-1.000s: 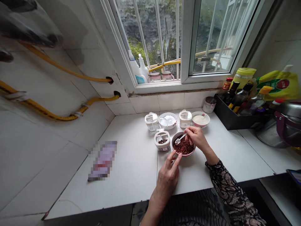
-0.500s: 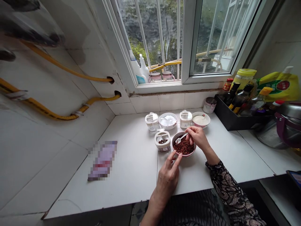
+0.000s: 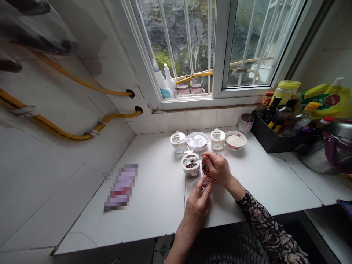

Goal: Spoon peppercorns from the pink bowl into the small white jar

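Note:
My right hand (image 3: pixel 218 170) is closed around a small white spoon (image 3: pixel 197 159), whose scoop end is over the open mouth of a clear jar (image 3: pixel 191 173). Dark red peppercorn-like bits lie inside that jar. Beside it on the right stands a bowl (image 3: pixel 227 167) of the same bits, largely covered by my right hand. The fingertips of my left hand (image 3: pixel 198 201) hold the bowl's near rim. Whether the spoon carries anything is too small to tell.
Behind stand two lidded clear jars (image 3: pixel 178 143), a bowl of white grains (image 3: pixel 197 146) and a bowl of off-white grains (image 3: pixel 235 147). A black box of bottles (image 3: pixel 268 141) and a metal pot (image 3: pixel 316 157) are on the right. A blurred purple packet (image 3: pixel 122 187) lies left.
My right hand has moved left with the spoon, from above the bowl to the jar's mouth. My left hand stays at the bowl's rim.

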A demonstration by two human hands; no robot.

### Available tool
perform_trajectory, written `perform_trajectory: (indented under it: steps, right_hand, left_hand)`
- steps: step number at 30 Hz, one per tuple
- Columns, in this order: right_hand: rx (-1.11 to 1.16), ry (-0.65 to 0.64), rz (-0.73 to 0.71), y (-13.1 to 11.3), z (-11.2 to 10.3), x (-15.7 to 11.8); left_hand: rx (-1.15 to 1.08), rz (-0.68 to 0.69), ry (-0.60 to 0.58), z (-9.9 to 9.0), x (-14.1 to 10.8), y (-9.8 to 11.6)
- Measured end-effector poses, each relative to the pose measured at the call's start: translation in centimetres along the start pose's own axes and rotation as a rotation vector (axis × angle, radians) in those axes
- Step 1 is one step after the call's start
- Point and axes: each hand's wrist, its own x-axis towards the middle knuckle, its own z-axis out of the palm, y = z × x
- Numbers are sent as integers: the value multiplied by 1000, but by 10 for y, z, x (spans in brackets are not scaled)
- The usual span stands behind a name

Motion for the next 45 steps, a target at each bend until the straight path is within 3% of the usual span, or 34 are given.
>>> perform_trajectory:
  steps: [2, 4, 8, 13, 20, 28, 45]
  right_hand:
    - [-95, -24, -98, 0, -1, -3]
    - [-104, 17, -90, 0, -6, -3]
    - [51, 140, 90, 6, -24, 2]
    - [3, 48, 215, 18, -42, 8]
    - [-91, -130, 233, 17, -35, 5]
    - [105, -58, 428, 22, -42, 10]
    - [324, 19, 474, 28, -45, 16]
  left_hand:
    - [5, -5, 10, 0, 0, 1]
    - [12, 4, 5, -1, 2, 1]
    - [15, 24, -2, -4, 5, 3]
    - [5, 18, 0, -5, 5, 3]
    - [17, 23, 4, -3, 3, 2]
    - [13, 14, 6, -3, 4, 3]
    - [7, 9, -7, -4, 4, 3]
